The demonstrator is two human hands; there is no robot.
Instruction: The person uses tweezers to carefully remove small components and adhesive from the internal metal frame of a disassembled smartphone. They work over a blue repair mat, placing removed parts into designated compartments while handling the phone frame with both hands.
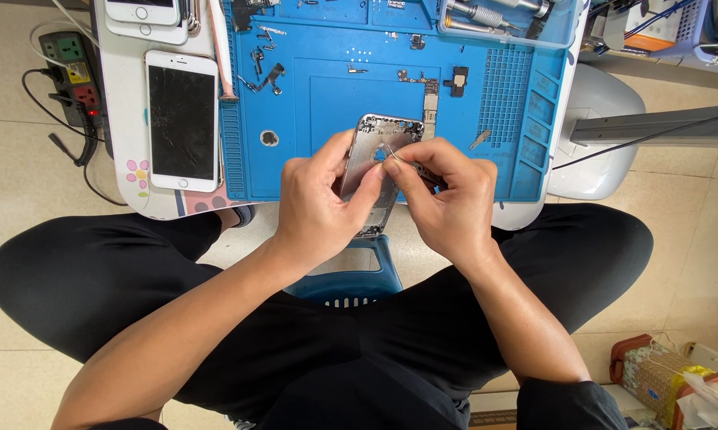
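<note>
Left hand (315,211) clamps the bare silver phone housing (375,159) tilted above the blue mat's (486,159) near edge, steadying it, apparently so the right hand (446,203), pinched shut on thin tweezers (411,167), can work inside.

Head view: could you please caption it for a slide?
Both hands hold a phone shell over a blue mat.

Phone housing (375,159) partly behind hands

The person is wearing black trousers (96,271) and a black top, its short sleeve (570,402) showing at five o'clock; both forearms are bare.
</note>
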